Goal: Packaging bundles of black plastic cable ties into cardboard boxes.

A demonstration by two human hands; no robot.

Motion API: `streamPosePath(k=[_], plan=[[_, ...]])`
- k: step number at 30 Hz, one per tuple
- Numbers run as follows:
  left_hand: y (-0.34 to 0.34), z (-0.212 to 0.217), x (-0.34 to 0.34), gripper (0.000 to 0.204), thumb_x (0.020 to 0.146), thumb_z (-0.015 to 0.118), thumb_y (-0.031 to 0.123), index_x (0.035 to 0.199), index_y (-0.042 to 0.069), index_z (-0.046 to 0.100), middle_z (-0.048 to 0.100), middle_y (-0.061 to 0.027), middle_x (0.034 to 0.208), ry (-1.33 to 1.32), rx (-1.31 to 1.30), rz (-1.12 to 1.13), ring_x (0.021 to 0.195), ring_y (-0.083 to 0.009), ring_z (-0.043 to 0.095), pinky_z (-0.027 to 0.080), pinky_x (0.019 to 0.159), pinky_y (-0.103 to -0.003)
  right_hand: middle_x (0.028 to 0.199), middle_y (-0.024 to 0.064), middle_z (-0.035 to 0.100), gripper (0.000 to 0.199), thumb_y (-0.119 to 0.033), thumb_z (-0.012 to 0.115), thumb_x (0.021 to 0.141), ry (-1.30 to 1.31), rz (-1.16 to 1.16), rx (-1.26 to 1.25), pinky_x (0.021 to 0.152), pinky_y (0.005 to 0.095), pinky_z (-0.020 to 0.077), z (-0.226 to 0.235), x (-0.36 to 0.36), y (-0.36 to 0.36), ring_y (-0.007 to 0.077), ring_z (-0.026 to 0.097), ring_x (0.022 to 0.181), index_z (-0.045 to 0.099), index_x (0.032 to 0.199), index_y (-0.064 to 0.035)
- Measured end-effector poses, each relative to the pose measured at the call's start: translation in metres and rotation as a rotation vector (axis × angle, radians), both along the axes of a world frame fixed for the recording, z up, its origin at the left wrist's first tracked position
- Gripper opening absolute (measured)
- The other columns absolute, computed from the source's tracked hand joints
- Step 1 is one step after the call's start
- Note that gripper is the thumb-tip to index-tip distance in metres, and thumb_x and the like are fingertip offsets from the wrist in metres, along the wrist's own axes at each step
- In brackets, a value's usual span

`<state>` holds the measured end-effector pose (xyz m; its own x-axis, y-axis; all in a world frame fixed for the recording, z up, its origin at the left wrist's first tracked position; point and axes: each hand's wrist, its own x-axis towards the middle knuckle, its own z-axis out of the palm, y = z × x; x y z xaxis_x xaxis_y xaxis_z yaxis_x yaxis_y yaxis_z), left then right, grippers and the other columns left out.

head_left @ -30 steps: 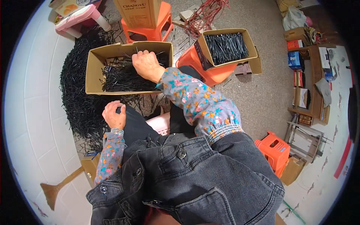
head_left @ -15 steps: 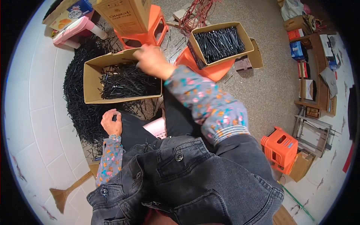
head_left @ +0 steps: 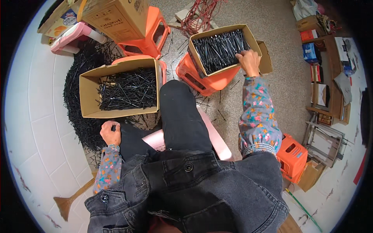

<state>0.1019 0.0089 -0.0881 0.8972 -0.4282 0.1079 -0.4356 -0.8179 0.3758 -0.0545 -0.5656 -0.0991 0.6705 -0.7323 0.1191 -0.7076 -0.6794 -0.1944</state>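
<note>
My right hand [head_left: 250, 62] reaches over the near right edge of the right cardboard box [head_left: 202, 73]. Its fingers are bent together at the ends of the thin black rods [head_left: 219, 50], which lie mostly side by side there; whatever the fingertips pinch is hidden. My left hand [head_left: 111, 133] rests at my left thigh, thumb apart from the loosely bent fingers, with nothing visible in it. Just beyond it stands the left cardboard box [head_left: 89, 93], holding a jumble of similar black rods [head_left: 130, 91].
Orange stools [head_left: 210, 83] support the boxes. A large heap of black rods [head_left: 79, 89] lies along the left wall. A taller carton [head_left: 112, 21] stands on another orange stool [head_left: 153, 33]. Red cord [head_left: 202, 17] lies behind; an orange crate [head_left: 292, 157] is at the right.
My right hand has moved from the left box's far right corner across to the right box. My right knee now shows beside the left box. My left hand stays at the thigh.
</note>
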Motion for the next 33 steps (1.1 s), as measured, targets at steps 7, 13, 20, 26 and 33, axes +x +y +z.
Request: streamPosePath(k=[7, 13, 20, 26, 33], plan=[[-0.003, 0.0, 0.001, 0.008, 0.064, 0.068, 0.008, 0.07, 0.006, 0.062, 0.062, -0.0086, 0.081, 0.001, 0.038, 0.019, 0.083, -0.0273, 0.057, 0.044, 0.078, -0.037, 0.084, 0.015, 0.064, 0.021, -0.029, 0.062, 0.073, 0.202, -0.001, -0.057, 0.082, 0.0447, 0.0379, -0.019, 0.005, -0.008, 0.0328, 0.059, 0.082, 0.07, 0.079, -0.0102], [-0.001, 0.001, 0.002, 0.008, 0.064, 0.067, 0.007, 0.07, 0.006, 0.062, 0.062, -0.009, 0.081, 0.003, 0.028, 0.026, 0.083, -0.0274, 0.058, 0.045, 0.078, -0.036, 0.081, 0.0145, 0.065, 0.019, -0.026, 0.061, 0.073, 0.004, -0.068, 0.017, 0.077, 0.0436, 0.041, -0.013, 0.008, -0.008, 0.0325, 0.06, 0.082, 0.069, 0.078, -0.0094], [-0.001, 0.002, 0.002, 0.008, 0.063, 0.067, 0.005, 0.069, 0.006, 0.062, 0.062, -0.0098, 0.081, 0.002, 0.004, 0.028, 0.085, -0.0273, 0.058, 0.045, 0.079, -0.036, 0.084, 0.0137, 0.064, 0.015, -0.024, 0.062, 0.072, -0.04, -0.079, 0.045, 0.075, 0.046, 0.0404, -0.016, 0.007, -0.011, 0.0327, 0.057, 0.085, 0.068, 0.075, -0.0099], [-0.003, 0.002, 0.001, 0.009, 0.063, 0.067, 0.004, 0.069, 0.006, 0.062, 0.062, -0.0097, 0.081, -0.003, -0.001, 0.021, 0.084, -0.0273, 0.058, 0.045, 0.079, -0.036, 0.087, 0.0113, 0.062, 0.016, -0.024, 0.063, 0.072, 0.039, 0.04, 0.003, 0.074, 0.0473, 0.0396, -0.013, 0.007, -0.002, 0.0333, 0.056, 0.084, 0.068, 0.08, -0.0108], [0.0, 0.001, 0.002, 0.008, 0.062, 0.067, 0.004, 0.069, 0.006, 0.061, 0.062, -0.0096, 0.081, -0.003, 0.002, 0.018, 0.083, -0.0275, 0.058, 0.045, 0.078, -0.036, 0.086, 0.0118, 0.064, 0.016, -0.025, 0.064, 0.072, 0.12, -0.009, 0.066, 0.076, 0.047, 0.04, -0.02, 0.013, -0.007, 0.032, 0.058, 0.086, 0.068, 0.08, -0.0121]])
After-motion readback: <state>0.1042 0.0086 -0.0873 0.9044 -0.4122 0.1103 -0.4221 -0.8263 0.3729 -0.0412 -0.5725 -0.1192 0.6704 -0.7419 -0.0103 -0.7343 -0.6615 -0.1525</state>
